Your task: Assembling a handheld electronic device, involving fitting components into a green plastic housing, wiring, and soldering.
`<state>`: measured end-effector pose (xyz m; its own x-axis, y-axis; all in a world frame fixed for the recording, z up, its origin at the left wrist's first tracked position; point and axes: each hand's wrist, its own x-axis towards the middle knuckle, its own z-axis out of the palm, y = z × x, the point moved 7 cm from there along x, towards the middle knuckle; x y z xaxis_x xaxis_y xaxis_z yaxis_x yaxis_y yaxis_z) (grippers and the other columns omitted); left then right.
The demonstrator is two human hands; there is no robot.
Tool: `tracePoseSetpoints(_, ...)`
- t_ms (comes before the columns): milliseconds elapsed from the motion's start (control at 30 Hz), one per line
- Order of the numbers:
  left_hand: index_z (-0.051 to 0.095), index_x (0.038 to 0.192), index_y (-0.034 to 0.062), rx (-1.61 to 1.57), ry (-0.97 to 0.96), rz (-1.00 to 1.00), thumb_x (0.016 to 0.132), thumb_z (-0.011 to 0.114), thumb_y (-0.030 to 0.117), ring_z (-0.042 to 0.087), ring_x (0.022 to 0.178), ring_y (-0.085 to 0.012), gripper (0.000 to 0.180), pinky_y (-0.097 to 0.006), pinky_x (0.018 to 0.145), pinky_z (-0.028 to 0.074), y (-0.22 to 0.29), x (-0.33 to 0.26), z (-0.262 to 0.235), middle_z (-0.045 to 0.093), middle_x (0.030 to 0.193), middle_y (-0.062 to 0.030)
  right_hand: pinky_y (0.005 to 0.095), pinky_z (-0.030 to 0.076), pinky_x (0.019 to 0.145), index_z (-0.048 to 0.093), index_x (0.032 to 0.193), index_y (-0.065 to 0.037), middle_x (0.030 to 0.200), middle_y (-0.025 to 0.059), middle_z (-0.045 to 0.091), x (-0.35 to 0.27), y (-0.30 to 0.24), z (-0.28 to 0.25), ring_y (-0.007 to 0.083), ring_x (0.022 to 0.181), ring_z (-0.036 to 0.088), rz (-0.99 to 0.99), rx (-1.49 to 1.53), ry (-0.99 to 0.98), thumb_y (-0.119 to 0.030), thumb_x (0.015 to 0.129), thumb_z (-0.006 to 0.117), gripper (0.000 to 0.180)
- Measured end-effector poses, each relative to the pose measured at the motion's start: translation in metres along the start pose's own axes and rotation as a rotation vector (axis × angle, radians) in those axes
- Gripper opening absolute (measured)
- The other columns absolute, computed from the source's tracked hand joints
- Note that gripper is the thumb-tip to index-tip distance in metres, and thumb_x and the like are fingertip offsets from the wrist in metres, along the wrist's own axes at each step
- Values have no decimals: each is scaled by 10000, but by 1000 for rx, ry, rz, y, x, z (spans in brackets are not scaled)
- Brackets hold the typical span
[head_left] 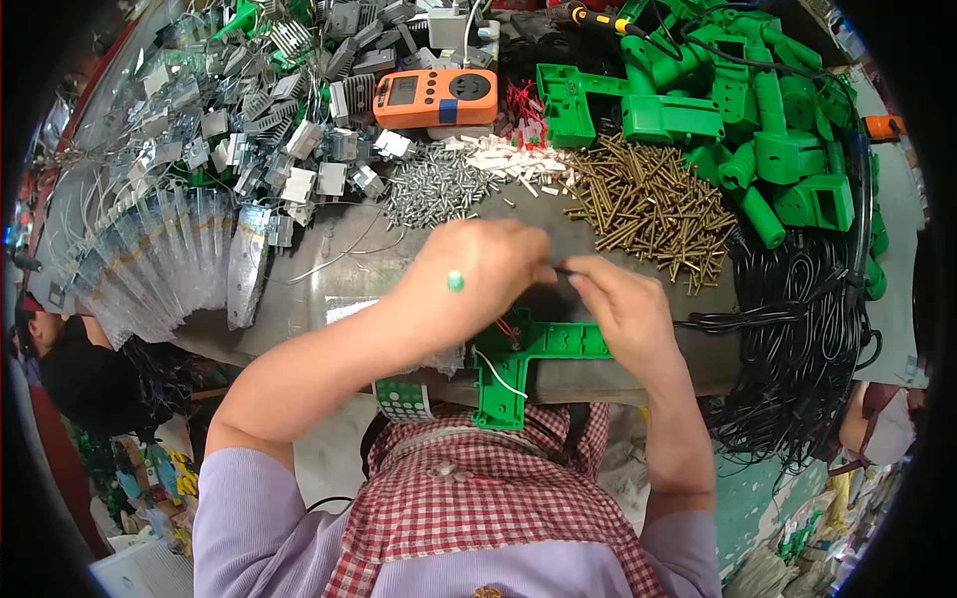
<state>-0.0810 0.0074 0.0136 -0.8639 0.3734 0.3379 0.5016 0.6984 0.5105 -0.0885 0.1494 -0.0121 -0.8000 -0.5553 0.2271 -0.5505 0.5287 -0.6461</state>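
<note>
My left hand [483,257] and my right hand [626,304] meet above the middle of the bench, fingers pinched. A short dark piece, looking like the end of a black cable, shows between their fingertips; the fingers hide most of it. A round green sticker [456,281] is on the back of my left hand. Just below the hands, at the bench's near edge, lies an open green plastic housing half [558,341]. Red wires and a white wire [503,375] are in it. Beside it is a sheet with green dot stickers [404,401].
Small screws [434,187], white sleeves [523,161] and brass-coloured long screws [653,204] lie in heaps beyond the hands. An orange meter [436,98] stands behind. Wired metal parts [299,184] fill the left; green housings [788,154] and coiled black cables [797,309] crowd the right.
</note>
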Motion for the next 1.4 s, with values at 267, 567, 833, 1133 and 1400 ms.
tracePoseSetpoints(267,656,873,59,170,85,195,774,670,101,589,832,-277,108,-365,700,487,-69,45,28,587,845,-84,193,327,458,446,1120,12,700,109,624,14,54,26,45,474,368,499,761,-36,-183,1010,396,229)
tracePoseSetpoints(567,616,926,35,126,92,136,767,655,37,608,823,-260,164,-358,740,491,-59,30,17,630,886,-93,206,430,594,489,1054,-1,799,51,630,6,57,32,58,655,535,462,817,-5,-23,947,470,110)
tracePoseSetpoints(833,638,952,-3,-808,-3,-505,842,666,37,574,803,-86,121,-231,722,474,-60,-19,1,631,886,-25,205,431,657,638,939,12,795,-19,602,5,32,7,45,728,512,387,694,97,-92,862,679,136)
tracePoseSetpoints(1133,632,916,-9,-1030,-52,-544,834,679,74,585,754,-103,126,-243,712,482,-52,-26,4,632,819,-41,185,327,560,646,871,0,708,-60,532,3,23,6,17,642,409,384,740,-9,-164,861,695,171)
tracePoseSetpoints(1400,612,916,-4,-1181,-112,-530,847,673,72,582,756,-117,119,-251,706,480,-48,-27,12,624,832,-53,185,331,570,648,885,-3,738,-55,539,3,28,6,14,654,411,333,849,22,-147,869,685,149)
